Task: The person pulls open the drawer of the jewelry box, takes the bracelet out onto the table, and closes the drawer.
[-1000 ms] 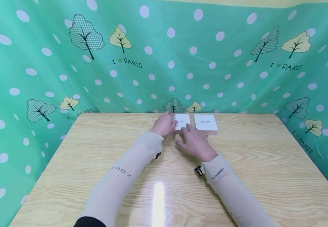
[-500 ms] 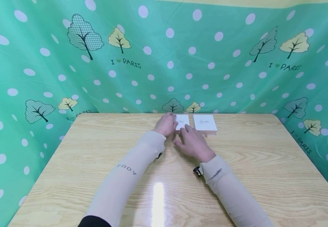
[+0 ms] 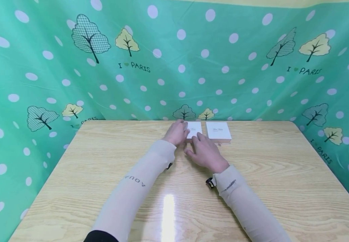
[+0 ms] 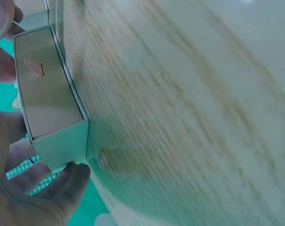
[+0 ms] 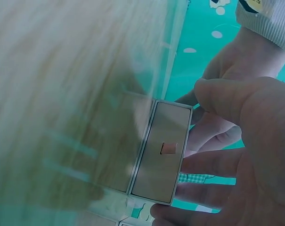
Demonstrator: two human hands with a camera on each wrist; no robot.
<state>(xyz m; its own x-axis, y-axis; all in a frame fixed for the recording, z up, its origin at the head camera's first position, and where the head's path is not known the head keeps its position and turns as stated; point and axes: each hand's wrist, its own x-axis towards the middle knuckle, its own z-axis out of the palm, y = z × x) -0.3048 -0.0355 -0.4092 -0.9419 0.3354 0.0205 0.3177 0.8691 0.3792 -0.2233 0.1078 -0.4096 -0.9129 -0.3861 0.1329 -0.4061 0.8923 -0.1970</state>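
Note:
A small white drawer-style gift box [image 3: 194, 127] with faint script on its lid stands at the table's back edge. Its pinkish drawer front [image 4: 48, 94] faces forward and carries a short ribbon pull tab [image 5: 169, 149]. My left hand [image 3: 175, 132] holds the left end of this box, fingers around the end and thumb by the top edge. My right hand [image 3: 206, 153] rests its fingertips on the top and right side, fingers loosely bent, thumb apart in front. A matching white box [image 3: 218, 130] stands just to the right, with a narrow gap between the two.
The light wood table [image 3: 126, 161] runs up to a green dotted curtain [image 3: 150, 90] printed with trees, right behind the boxes. A bright light reflection [image 3: 168, 215] lies on the tabletop near the front. Both forearms wear pale sleeves, with a black device at each wrist.
My left hand has shifted very slightly to the right along the left box over the past second. The right hand and both boxes stay practically where they were.

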